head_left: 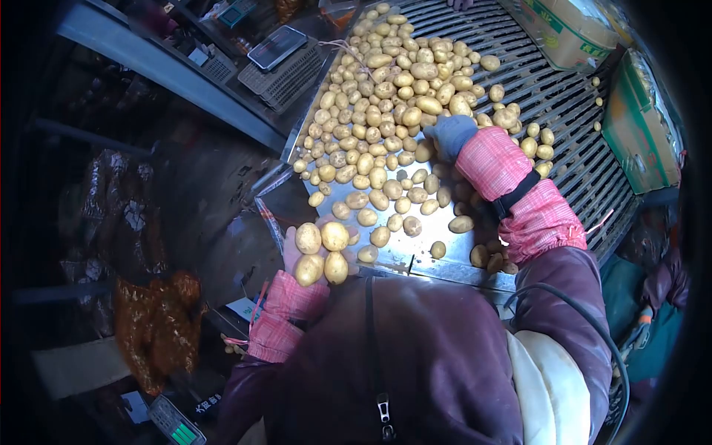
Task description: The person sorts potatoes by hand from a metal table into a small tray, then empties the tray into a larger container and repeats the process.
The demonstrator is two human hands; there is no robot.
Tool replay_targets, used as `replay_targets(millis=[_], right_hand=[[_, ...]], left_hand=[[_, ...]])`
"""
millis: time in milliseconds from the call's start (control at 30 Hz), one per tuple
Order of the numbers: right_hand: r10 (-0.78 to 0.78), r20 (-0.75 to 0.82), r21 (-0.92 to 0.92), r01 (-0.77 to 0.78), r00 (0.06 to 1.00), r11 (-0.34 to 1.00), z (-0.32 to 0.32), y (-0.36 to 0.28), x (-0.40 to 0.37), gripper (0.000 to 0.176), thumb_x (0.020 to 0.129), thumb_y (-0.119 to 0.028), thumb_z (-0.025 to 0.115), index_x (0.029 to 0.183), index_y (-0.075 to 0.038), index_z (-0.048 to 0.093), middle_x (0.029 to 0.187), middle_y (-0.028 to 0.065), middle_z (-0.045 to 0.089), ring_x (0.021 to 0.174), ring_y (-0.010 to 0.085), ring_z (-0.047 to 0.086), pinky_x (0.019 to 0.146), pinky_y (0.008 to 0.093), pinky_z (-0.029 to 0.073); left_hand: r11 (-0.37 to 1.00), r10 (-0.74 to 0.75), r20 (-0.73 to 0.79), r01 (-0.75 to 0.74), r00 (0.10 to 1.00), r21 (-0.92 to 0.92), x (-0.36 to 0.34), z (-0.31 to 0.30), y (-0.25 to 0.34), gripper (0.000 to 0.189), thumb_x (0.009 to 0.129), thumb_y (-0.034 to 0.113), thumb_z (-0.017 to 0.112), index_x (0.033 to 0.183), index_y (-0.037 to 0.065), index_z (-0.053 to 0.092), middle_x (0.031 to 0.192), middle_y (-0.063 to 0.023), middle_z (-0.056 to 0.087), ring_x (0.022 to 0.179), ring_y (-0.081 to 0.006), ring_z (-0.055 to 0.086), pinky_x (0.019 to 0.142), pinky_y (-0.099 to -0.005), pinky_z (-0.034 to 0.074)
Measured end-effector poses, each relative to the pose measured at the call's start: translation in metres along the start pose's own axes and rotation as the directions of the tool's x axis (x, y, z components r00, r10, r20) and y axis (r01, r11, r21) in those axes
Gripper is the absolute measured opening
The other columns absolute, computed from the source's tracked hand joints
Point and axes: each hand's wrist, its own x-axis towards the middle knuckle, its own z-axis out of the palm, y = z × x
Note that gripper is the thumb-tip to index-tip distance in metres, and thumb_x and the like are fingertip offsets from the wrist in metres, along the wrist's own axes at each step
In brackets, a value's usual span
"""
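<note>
Below, left hand (289, 254) cups four potatoes (334, 236) — right hand (449, 135) rests on the pile (386, 89), grip unclear.

Potatoes (386, 96) heaped on table (564, 148), boxes along the right.

Right hand (449, 135) on heap's near right side, touching potatoes. Left hand (291, 256) at table's near left corner, four potatoes cupped in it. One box (567, 30) on table's far right edge, second box (641, 126) nearer and further right. Phone (277, 46) on basket (285, 78), just left of heap's far end. Sack (156, 334) low at left, well apart from table; calculator (176, 426) in front of sack.
</note>
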Motion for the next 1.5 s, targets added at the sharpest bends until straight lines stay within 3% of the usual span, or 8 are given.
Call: replay_targets(millis=[133,300,433,567,967,1067,1267,1500], right_hand=[[-0.097,-0.148,-0.182,0.07,0.984,0.981,0.006,0.003,-0.007,0.036,0.081,-0.025,0.064,0.117,-0.02,0.065,0.094,0.0123,0.069,0.09,0.032,0.069,0.075,0.046,0.053],[-0.073,-0.199,0.254,0.123,0.977,0.959,0.001,-0.015,-0.039,0.037,0.086,-0.03,0.066,0.122,-0.017,0.062,0.104,0.0148,0.069,0.094,0.0313,0.068,0.08,0.0412,0.054],[-0.281,-0.148,0.975,0.187,0.948,0.118,0.029,-0.089,-0.06,0.038,0.085,-0.03,0.076,0.112,-0.006,0.063,0.09,0.0005,0.067,0.08,0.0131,0.063,0.07,0.0283,0.051],[-0.464,0.114,0.992,-0.127,0.879,0.002,0.043,-0.182,-0.075,0.031,0.088,-0.031,0.073,0.107,-0.008,0.064,0.087,0.0001,0.066,0.068,0.0076,0.058,0.061,0.0235,0.047],[-0.709,0.551,0.81,-0.076,0.439,0.582,0.088,-0.463,-0.042,0.05,0.088,-0.04,0.069,0.124,-0.006,0.061,0.105,0.0089,0.069,0.079,0.0186,0.069,0.062,0.0275,0.055],[-0.958,0.266,0.957,0.092,0.105,0.276,0.108,-0.532,-0.056,0.057,0.091,-0.038,0.065,0.134,-0.002,0.054,0.134,0.0155,0.055,0.122,0.0295,0.054,0.103,0.0402,0.043],[-0.97,0.219,0.97,-0.132,0.102,0.205,0.09,-0.587,-0.098,0.065,0.09,-0.024,0.071,0.144,-0.005,0.04,0.13,0.0119,0.053,0.117,0.0209,0.057,0.088,0.036,0.056],[-0.84,0.362,0.914,-0.331,0.404,0.234,0.12,-0.473,-0.027,0.043,0.093,-0.016,0.065,0.132,-0.005,0.052,0.116,0.0076,0.056,0.101,0.0182,0.057,0.076,0.032,0.054]], left_hand=[[0.929,0.097,-0.107,-0.051,0.99,0.368,-0.001,0.007,0.0,0.079,0.092,0.066,0.028,0.132,0.003,0.053,0.111,-0.0215,0.066,0.097,-0.0351,0.067,0.075,-0.056,0.057],[0.942,0.002,0.138,0.045,0.99,-0.332,0.01,-0.042,-0.024,0.083,0.092,0.068,0.026,0.137,0.003,0.047,0.119,-0.0214,0.062,0.097,-0.0373,0.064,0.077,-0.0544,0.056],[0.914,0.026,0.217,0.065,0.976,-0.4,0.005,-0.074,-0.029,0.08,0.092,0.069,0.03,0.14,0.007,0.046,0.126,-0.0219,0.059,0.103,-0.0406,0.062,0.083,-0.0575,0.055],[0.865,0.05,0.161,0.038,0.986,-0.5,-0.024,-0.094,-0.032,0.072,0.094,0.068,0.033,0.137,0.011,0.05,0.125,-0.0189,0.06,0.109,-0.0421,0.062,0.082,-0.0635,0.053],[0.492,0.219,-0.376,-0.434,0.901,-0.754,-0.202,-0.233,-0.059,0.07,0.096,0.064,0.029,0.137,0.01,0.049,0.137,-0.0207,0.052,0.115,-0.0475,0.056,0.089,-0.0705,0.045],[0.069,0.462,-0.325,-0.399,0.825,-0.914,-0.244,-0.292,-0.109,0.073,0.093,0.065,0.035,0.135,0.006,0.047,0.136,-0.0227,0.051,0.12,-0.0469,0.052,0.092,-0.0688,0.044],[0.19,0.618,-0.659,-0.896,0.427,-0.402,-0.307,-0.37,-0.166,0.061,0.092,0.056,0.036,0.13,0.011,0.053,0.142,-0.0147,0.048,0.129,-0.0356,0.045,0.1,-0.0587,0.039],[0.639,-0.264,-0.93,-0.676,0.257,-0.368,-0.338,-0.386,-0.198,0.049,0.095,0.051,0.047,0.132,0.019,0.05,0.133,-0.008,0.05,0.118,-0.0318,0.052,0.096,-0.0578,0.048]])
